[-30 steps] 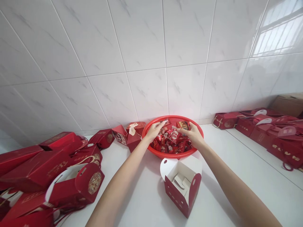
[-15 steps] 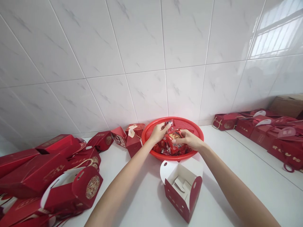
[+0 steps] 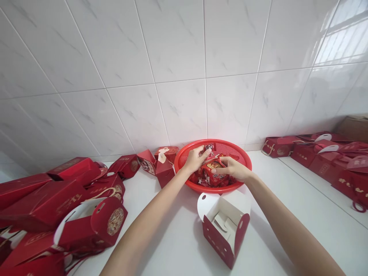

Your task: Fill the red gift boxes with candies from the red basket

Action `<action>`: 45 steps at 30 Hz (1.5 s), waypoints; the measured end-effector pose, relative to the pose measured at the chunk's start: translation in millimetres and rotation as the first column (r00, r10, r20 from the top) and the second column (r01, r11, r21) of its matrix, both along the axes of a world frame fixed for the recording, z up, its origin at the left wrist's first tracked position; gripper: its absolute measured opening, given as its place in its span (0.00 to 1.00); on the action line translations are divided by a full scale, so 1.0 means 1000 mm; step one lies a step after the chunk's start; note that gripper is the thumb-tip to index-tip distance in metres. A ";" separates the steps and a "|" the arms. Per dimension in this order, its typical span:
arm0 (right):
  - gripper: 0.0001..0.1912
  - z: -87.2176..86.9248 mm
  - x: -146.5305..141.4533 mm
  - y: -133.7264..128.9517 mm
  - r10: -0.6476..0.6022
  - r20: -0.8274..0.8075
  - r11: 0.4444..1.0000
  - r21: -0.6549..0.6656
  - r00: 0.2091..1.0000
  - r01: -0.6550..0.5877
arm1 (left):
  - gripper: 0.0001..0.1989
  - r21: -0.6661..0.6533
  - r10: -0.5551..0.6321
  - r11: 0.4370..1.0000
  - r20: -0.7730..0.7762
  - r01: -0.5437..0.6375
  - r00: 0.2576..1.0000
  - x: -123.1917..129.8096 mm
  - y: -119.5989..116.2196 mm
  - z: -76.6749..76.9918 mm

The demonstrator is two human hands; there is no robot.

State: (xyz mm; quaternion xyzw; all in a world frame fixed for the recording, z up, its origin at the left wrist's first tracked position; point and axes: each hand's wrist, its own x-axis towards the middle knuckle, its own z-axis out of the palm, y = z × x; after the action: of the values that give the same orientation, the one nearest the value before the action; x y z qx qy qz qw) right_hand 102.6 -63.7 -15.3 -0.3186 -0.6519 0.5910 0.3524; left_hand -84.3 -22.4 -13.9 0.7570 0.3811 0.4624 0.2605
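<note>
Both hands are inside a red plastic basket (image 3: 247, 164) that holds red-wrapped snack packets. My right hand (image 3: 233, 168) is closed on a red packet (image 3: 213, 167) with a round golden picture. Fingers and thumb of my left hand (image 3: 197, 159) pinch a small shiny wrapped candy (image 3: 209, 147) toward the back of the basket. In front of the basket, an open red gift box (image 3: 220, 241) with a white inside stands with its flaps up. White card flaps show at its bottom.
On the left lies a heap of red gift boxes (image 3: 43, 209), some with cord handles. Folded red boxes (image 3: 164, 168) stand beside the basket. A row of closed red boxes (image 3: 324, 159) lines the right, near a brown carton (image 3: 355, 128). Behind is a tiled wall (image 3: 184, 111).
The view has shifted slightly. Both hands stay in the basket, the right still on the red packet and the left still near the back, with little other movement.
</note>
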 end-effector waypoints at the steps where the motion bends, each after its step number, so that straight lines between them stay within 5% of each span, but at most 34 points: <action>1: 0.18 -0.001 0.000 0.000 -0.029 -0.015 1.000 -0.002 0.999 0.029 | 0.21 -0.004 -0.016 1.000 0.012 0.016 1.000 0.000 0.000 -0.001; 5: 0.18 0.000 -0.002 -0.001 -0.141 -0.093 0.989 -0.059 0.986 0.136 | 0.17 -0.032 0.014 0.999 0.096 -0.011 0.995 -0.001 0.001 0.000; 8: 0.19 0.001 -0.004 -0.002 -0.207 -0.184 0.977 -0.085 0.961 0.194 | 0.10 -0.199 0.055 0.980 0.204 -0.014 0.977 -0.002 0.001 0.004; 11: 0.19 0.002 -0.005 -0.002 -0.250 -0.265 0.967 -0.111 0.931 0.228 | 0.11 -0.342 0.047 0.938 0.291 0.058 0.956 -0.005 -0.001 0.008; 18: 0.19 0.001 -0.004 -0.002 -0.267 -0.310 0.963 -0.114 0.912 0.243 | 0.13 -0.422 -0.098 0.875 0.326 0.238 0.940 -0.008 -0.006 0.012; 28: 0.19 0.004 -0.004 -0.004 -0.303 -0.320 0.953 -0.127 0.897 0.277 | 0.22 -0.406 -0.188 0.849 0.368 0.339 0.911 -0.010 -0.001 0.002; 36: 0.17 0.009 -0.002 -0.003 -0.458 -0.426 0.889 -0.234 0.780 0.395 | 0.17 -0.269 -0.034 0.952 0.372 0.143 0.928 -0.010 -0.023 0.010; 39: 0.15 0.008 0.001 0.001 -0.531 -0.460 0.847 -0.279 0.712 0.452 | 0.18 -0.267 -0.185 0.928 0.269 0.258 0.945 -0.015 -0.056 0.016; 42: 0.13 0.004 0.002 0.006 -0.547 -0.447 0.837 -0.259 0.708 0.483 | 0.20 -0.387 -0.456 0.810 0.057 0.441 0.888 -0.023 -0.088 0.025; 45: 0.11 -0.001 0.001 0.010 -0.586 -0.418 0.808 -0.232 0.694 0.542 | 0.22 -0.456 -0.545 0.748 -0.007 0.482 0.838 -0.031 -0.106 0.034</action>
State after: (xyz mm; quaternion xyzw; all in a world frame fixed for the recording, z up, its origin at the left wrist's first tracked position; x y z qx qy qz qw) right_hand 103.8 -53.4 -15.8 -0.3653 -0.3893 0.5417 0.6492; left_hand -115.2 -128.0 20.6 0.7848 0.2685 0.2211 0.5129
